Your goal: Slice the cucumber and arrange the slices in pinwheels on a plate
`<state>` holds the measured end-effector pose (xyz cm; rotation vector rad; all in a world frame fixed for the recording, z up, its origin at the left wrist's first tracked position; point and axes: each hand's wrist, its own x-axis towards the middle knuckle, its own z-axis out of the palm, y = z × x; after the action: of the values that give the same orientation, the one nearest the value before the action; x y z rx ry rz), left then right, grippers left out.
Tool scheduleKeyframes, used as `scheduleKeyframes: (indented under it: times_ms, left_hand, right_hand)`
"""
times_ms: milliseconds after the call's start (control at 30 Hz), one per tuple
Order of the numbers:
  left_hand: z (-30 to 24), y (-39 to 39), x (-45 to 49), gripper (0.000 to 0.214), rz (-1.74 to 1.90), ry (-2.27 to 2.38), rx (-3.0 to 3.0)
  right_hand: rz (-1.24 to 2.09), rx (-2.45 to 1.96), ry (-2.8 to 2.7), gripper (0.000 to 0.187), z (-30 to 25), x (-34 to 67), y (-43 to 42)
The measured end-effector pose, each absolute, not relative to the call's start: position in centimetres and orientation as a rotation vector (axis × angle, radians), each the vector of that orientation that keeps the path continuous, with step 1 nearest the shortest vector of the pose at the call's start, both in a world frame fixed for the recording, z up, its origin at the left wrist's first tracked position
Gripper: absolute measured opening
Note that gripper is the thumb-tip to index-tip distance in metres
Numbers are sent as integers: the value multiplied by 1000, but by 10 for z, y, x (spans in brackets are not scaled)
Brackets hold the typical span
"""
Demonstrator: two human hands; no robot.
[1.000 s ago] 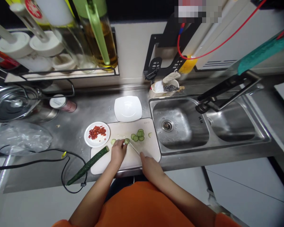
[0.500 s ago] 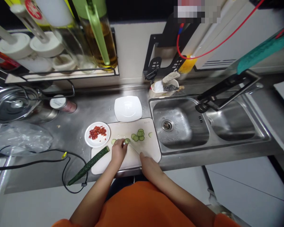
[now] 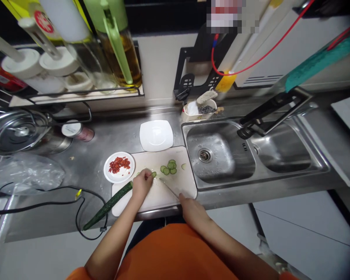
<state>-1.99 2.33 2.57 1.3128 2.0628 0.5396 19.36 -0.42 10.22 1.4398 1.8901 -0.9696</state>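
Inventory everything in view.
board: 1, whitish, centre
counter: 1, grey, under board
knife: 1, silver, right hand
cucumber: 1, green, board's left edge
slices: several, green, board
piece: 1, green, left hand
plate: 1, white, board's left corner
bits: many, red, plate
dish: 1, white, behind board
sink: 1, steel, right
tap: 1, black, sink
caddy: 1, cream, behind sink
tub: 1, white-lidded, left
pot: 1, steel, left
bag: 1, clear, left
cable: 1, black, left
rack: 1, black, left
bottles: several, mixed, rack
jars: 2, white-lidded, rack
cord: 1, red, upper right
others up top: unclear
left hand: 1, bare, board
right hand: 1, bare, knife
shirt: 1, orange, bottom
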Motion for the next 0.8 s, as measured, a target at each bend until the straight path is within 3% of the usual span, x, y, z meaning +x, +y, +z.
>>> scheduleKeyframes:
  times_ms: [467, 600, 800]
  left_hand:
    - [42, 12, -51, 23, -46, 2361, 1541]
    - [39, 15, -48, 23, 108, 2329, 1651]
    - [26, 40, -15, 25, 508, 1870, 1702]
  right_hand:
    - [-956, 1444, 1908, 42, 95, 198, -5]
    - [-952, 1442, 1922, 44, 97, 198, -5]
    - [-943, 1432, 1926, 42, 101, 202, -5]
